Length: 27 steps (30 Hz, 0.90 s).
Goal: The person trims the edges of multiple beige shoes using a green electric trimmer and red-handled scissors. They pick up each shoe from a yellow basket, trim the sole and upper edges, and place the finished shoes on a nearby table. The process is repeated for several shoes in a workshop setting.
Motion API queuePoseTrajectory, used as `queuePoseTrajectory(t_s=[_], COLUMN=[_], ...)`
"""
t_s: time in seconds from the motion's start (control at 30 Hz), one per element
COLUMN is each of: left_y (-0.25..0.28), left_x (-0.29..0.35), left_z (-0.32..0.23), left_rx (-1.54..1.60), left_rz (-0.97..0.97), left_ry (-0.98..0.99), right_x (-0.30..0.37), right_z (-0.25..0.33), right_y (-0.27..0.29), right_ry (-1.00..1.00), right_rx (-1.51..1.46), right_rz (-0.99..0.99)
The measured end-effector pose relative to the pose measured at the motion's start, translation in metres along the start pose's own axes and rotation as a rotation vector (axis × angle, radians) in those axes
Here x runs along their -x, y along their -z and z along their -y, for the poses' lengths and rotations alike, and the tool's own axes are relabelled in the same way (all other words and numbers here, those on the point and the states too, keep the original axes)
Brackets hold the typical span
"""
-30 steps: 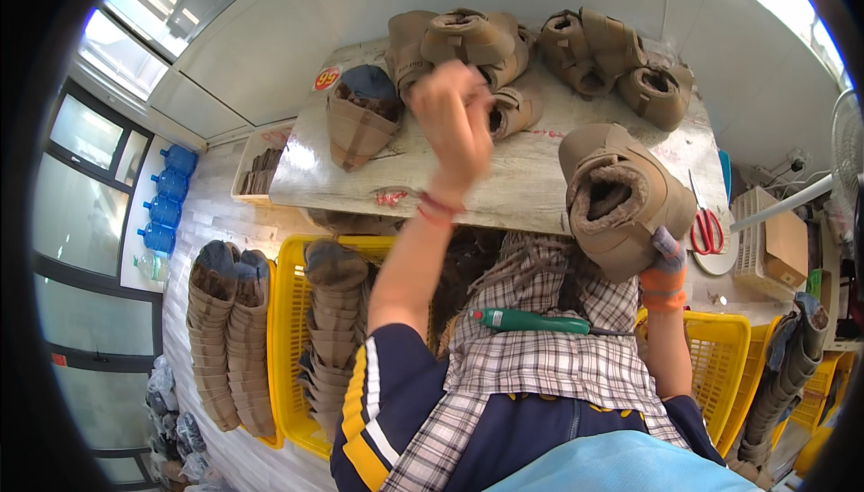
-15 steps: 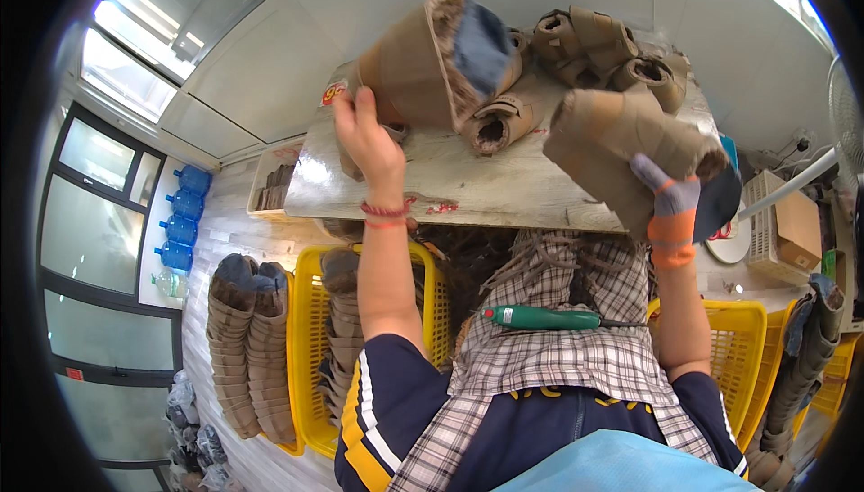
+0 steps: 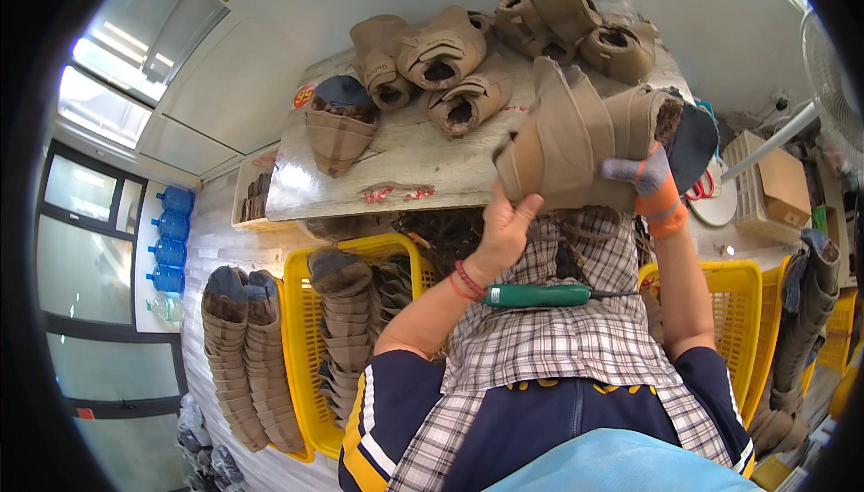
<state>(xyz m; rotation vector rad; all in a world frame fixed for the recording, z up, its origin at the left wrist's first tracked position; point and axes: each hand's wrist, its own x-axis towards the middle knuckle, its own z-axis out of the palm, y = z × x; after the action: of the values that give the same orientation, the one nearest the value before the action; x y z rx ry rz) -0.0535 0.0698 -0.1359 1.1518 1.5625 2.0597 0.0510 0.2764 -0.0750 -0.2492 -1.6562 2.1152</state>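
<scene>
Between my hands is a nested stack of tan shoe uppers (image 3: 585, 136) with brown fur lining, held over the table's near right edge. My gloved right hand (image 3: 657, 188) grips the stack's right end, where fur and a dark blue lining piece (image 3: 693, 145) show. At its lower left edge, my bare left hand (image 3: 508, 229) grasps the uppers, thumb in front and some fingers hidden behind. A single fur-lined upper (image 3: 337, 136) stands by itself at the table's left. Several more uppers (image 3: 441, 46) lie along the back.
A white worn table (image 3: 396, 168) spans the front. Yellow baskets (image 3: 297, 348) with stacked uppers (image 3: 342, 339) stand to the left, another yellow basket (image 3: 738, 312) to the right. A green hand tool (image 3: 537, 296) rests across my checked apron. A fan (image 3: 832, 69) stands far right.
My left hand has let go of the upper it held, which now stands at the table's left. That hand has moved right and down to the stack in my right hand.
</scene>
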Motion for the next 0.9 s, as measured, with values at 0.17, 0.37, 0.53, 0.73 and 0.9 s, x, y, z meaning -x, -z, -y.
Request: queuePoseTrajectory(t_s=[0.17,0.37,0.53,0.73,0.9], left_y=[-0.005,0.040,0.118,0.131,0.143], left_x=[-0.027,-0.068,-0.100,-0.112,-0.086], left_z=[-0.007,0.028,0.103,0.038,-0.018], left_rx=[0.221,-0.510,-1.527,-1.135,0.188], left_rz=[0.121,-0.388,-0.212,-0.312,-0.279], left_ry=[-0.091,-0.369,-0.324,-0.304,-0.085], right_x=[0.006,0.016,0.016,0.007,-0.017], right_z=[-0.026,-0.076,-0.076,-0.056,-0.043], right_y=[0.037,0.055,0.064,0.042,0.013], right_ry=[-0.036,0.129,0.109,0.166,0.070], right_rx=[-0.142,-0.297,-0.311,-0.047,-0.065], right_rz=[-0.108,-0.194,-0.191,-0.321,-0.408])
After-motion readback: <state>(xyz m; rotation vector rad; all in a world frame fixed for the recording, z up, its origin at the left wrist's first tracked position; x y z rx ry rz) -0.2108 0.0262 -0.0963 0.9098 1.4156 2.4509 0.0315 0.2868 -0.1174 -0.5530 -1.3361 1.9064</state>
